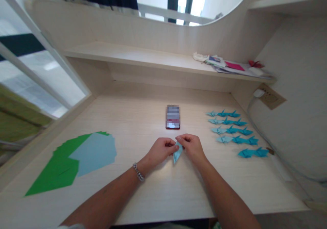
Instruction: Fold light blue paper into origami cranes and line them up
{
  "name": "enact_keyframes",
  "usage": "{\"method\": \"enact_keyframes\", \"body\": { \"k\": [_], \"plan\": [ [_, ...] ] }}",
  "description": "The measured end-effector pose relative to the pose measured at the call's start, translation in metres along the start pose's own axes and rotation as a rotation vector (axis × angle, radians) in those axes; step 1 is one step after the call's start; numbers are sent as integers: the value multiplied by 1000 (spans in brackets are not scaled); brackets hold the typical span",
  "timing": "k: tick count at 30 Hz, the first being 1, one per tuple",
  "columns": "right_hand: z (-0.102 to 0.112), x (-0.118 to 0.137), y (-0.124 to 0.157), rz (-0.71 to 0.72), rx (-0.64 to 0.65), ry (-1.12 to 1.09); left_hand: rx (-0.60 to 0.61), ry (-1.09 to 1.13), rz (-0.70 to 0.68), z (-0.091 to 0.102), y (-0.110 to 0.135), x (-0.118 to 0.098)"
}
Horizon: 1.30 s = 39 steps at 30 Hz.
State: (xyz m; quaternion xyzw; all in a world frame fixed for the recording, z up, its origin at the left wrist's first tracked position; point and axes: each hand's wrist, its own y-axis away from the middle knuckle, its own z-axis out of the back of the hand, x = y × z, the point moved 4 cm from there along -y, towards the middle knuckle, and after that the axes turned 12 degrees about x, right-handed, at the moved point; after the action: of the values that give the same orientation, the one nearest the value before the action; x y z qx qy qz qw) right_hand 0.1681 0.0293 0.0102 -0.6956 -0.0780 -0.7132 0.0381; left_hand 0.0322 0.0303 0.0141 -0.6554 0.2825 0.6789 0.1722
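Note:
A small piece of folded light-blue origami paper (177, 156) is held between my two hands above the middle of the desk, its narrow tip pointing down toward me. My left hand (163, 149) pinches its left side between thumb and fingers. At the upper right edge, my right hand (191, 146) grips the same paper with its fingertips. The fingers partly hide the upper folds. Just beyond the hands a phone (173, 116) lies flat, its screen lit and blurred.
Several rows of blue paper cranes (231, 130) stand on the right. To the left lie fanned stacks of green paper (58, 167) and light-blue paper (98, 152). A shelf (143, 59) behind carries papers (230, 67). A cable (265, 135) runs along the right wall from a socket (272, 96).

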Motion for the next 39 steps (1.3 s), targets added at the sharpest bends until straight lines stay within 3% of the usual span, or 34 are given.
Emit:
{"method": "enact_keyframes", "body": {
  "k": [7,17,26,34,39],
  "plan": [
    [3,1,0,-26,22,-73,-15,-4,3,4,-2,5],
    [3,2,-2,94,4,89,-24,-41,-66,6,0,1],
    [-6,-9,-3,-33,114,-126,-164,-13,-109,19,-1,3],
    [-8,-7,-3,-1,38,-218,-132,158,-112,15,0,1],
    [-9,-8,-2,-15,74,-239,-152,155,-106,17,0,3]
  ]
}}
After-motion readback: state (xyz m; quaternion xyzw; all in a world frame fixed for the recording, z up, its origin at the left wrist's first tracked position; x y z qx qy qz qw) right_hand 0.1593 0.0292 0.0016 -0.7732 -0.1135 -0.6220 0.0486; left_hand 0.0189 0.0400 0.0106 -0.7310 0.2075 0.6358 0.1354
